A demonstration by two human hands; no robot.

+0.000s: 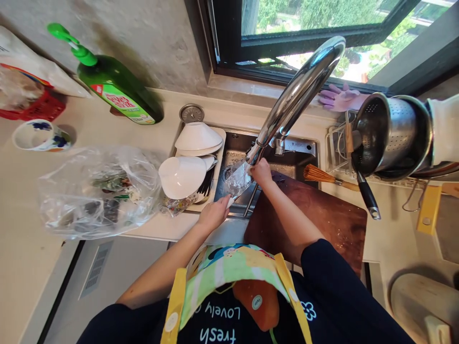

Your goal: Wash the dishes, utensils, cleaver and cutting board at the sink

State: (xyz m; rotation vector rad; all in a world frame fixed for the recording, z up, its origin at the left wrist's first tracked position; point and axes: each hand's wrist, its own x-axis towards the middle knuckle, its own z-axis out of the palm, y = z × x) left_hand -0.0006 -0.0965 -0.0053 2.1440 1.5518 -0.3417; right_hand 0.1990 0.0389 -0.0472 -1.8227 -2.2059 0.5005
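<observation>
Over the sink (301,160), my left hand (215,211) is closed round the white handle of what looks like a kitchen knife (237,184). Its broad blade is wet and glossy, with water from the faucet (283,102) spreading over it. My right hand (261,173) is at the blade's far end, just below the spout, with its fingers curled closed. Water and glare hide what those fingers grip. A dark brown cutting board (308,215) lies across the sink's right part, under my right forearm.
Left of the sink, a draining tray (221,143) bears white bowls (182,177) and dark utensils. Beyond are a clear plastic bag (100,191) with scraps, a green soap bottle (120,88) and a cup (41,135). A brush (322,176) and rack of pots (390,129) stand right.
</observation>
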